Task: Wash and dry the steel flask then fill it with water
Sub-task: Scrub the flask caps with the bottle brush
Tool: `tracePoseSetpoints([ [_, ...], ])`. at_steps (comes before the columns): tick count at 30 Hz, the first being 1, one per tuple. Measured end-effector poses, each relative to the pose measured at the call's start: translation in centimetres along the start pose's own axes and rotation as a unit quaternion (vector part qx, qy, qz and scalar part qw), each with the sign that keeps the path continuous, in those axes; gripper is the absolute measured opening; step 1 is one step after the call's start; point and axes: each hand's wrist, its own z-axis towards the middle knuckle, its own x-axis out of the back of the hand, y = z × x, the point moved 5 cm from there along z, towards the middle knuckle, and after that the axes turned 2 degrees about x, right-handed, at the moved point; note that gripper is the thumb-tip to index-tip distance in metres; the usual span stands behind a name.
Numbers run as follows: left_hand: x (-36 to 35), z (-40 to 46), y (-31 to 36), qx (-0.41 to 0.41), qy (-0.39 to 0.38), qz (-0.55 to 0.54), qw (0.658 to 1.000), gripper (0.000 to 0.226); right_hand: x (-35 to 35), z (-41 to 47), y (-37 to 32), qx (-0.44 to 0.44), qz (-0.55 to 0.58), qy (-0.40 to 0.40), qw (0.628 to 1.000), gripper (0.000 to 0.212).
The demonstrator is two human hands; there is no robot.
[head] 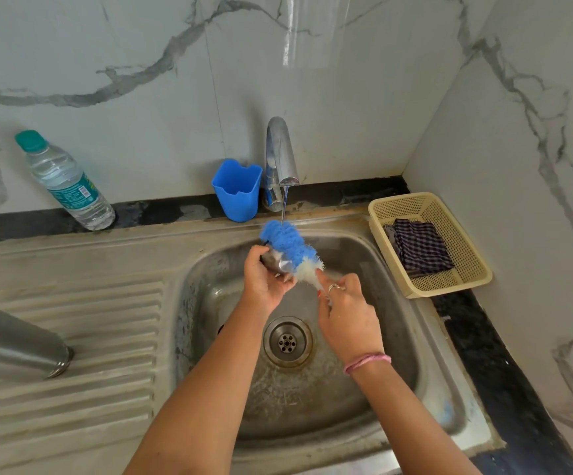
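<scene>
Both forearms reach up from the near edge over the steel sink (209, 269); the left hand (265, 281) curls round a small steel piece (274, 260), mostly hidden, so whether it is the flask's cap cannot be told; the right hand (348, 315) pinches the handle of a bottle brush (290, 243), whose blue and white bristles lie across that steel piece, just under a thin stream from the tap (279, 156). On the ribbed drainboard (106, 320) at the near left lies the steel flask (14, 344) on its side, well apart from both hands, its end pointing right towards the basin; its other end runs out of view.

Far behind the basin a blue cup (237, 190) stands just beside the tap's base; what it holds cannot be seen; at the far left a capped plastic water bottle (64, 181), nearly full, leans towards the marble wall; on the right counter a cream basket (463, 241) holds a folded checked cloth (420, 246).
</scene>
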Motion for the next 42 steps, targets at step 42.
tracePoseSetpoints([
  [42,-0.9,-0.9,-1.7,0.026,0.048,-0.030,0.998,0.049,-3.1,-2.0,1.1,-0.070,0.191,0.053,0.978,0.042],
])
